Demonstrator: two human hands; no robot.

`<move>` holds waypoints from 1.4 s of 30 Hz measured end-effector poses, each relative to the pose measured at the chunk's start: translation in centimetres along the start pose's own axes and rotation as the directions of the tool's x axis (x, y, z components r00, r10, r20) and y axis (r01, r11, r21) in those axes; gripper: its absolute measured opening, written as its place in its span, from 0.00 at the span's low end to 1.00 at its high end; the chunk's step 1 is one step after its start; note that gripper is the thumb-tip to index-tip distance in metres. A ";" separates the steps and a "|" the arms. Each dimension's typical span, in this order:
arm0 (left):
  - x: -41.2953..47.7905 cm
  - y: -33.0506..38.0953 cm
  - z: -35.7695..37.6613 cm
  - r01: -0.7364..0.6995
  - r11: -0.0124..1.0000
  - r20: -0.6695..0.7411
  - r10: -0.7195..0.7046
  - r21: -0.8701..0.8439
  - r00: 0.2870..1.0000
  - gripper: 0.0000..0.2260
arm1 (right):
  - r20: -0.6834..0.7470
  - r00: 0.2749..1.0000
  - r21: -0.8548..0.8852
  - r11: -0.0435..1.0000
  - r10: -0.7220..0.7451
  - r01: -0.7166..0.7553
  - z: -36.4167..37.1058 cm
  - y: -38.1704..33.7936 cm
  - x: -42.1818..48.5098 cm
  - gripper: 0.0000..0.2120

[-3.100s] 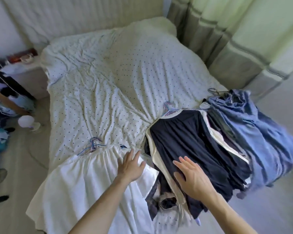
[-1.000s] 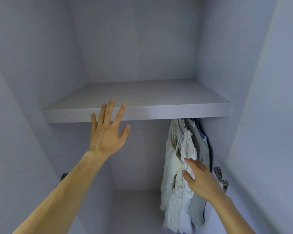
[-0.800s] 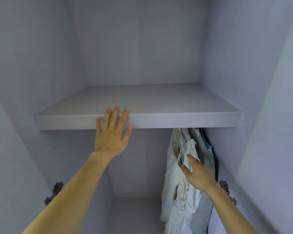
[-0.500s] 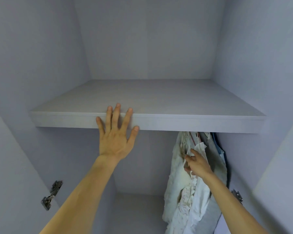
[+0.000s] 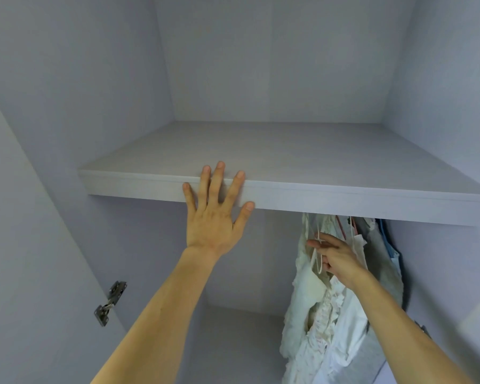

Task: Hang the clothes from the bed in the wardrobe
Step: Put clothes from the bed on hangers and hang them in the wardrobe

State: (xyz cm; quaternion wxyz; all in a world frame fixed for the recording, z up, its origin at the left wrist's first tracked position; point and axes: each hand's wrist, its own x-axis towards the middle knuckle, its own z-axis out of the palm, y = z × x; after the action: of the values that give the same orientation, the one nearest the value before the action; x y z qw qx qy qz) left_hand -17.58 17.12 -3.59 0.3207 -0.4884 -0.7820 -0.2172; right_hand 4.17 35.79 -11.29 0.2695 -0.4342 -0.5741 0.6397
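You look to be settling a hung garment; your left hand point(image 5: 214, 217) lies flat, fingers spread, on the front edge of the shelf point(image 5: 344, 200); your right hand point(image 5: 337, 259) curls its fingers round a thin white strap point(image 5: 313, 259) among the hanging clothes point(image 5: 316, 314), which are bunched at the right of the wardrobe point(image 5: 67, 134) under the shelf. Next, I judge, free the strap without dragging it off its hanger; then fetch more from the bed, which is out of view.

Wardrobe point(image 5: 81, 79) interior: matte pale grey-lilac panels, evenly and softly lit. Back panel point(image 5: 311, 65) shows a faint vertical seam. One shelf point(image 5: 330, 162) spans the full width between the side walls. A metal hinge point(image 5: 110, 303) sits low at the left front edge. Below the shelf, deeper shade.
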 end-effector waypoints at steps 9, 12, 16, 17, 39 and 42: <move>0.0 0.0 -0.2 0.006 1.000 0.029 -0.005 -0.013 1.000 0.31 | 0.155 0.986 0.171 0.984 -0.064 0.037 1.6 -0.6 -3.6 0.16; 0.1 0.1 -0.5 0.014 1.000 0.050 -0.014 0.000 0.999 0.30 | 0.175 0.981 0.178 0.983 -0.079 0.047 2.0 0.3 -4.8 0.17; 0.2 0.2 -0.9 0.024 1.000 0.077 -0.025 0.008 0.997 0.30 | 0.219 0.971 0.157 0.986 -0.091 0.057 2.5 1.9 -6.5 0.17; 0.2 0.1 -1.0 0.024 1.000 0.080 -0.024 0.007 0.996 0.30 | 0.228 0.969 0.145 0.988 -0.093 0.061 2.6 2.3 -7.0 0.17; -13.0 1.6 -6.5 0.877 0.267 0.820 -0.322 -0.400 0.473 0.11 | 0.613 0.788 -0.077 0.987 -0.064 0.141 10.5 10.5 -21.1 0.18; -15.2 0.6 -9.7 0.870 0.258 0.773 -0.401 -0.420 0.492 0.10 | 0.735 0.677 -0.148 0.983 0.036 0.108 11.5 9.8 -22.2 0.16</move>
State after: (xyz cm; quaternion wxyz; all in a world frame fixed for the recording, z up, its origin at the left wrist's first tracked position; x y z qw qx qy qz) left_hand -9.41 1.51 -7.62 -0.2764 -0.2292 -0.7835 -0.5072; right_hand 6.33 9.41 -15.72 -0.0112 -0.1517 -0.6973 0.7005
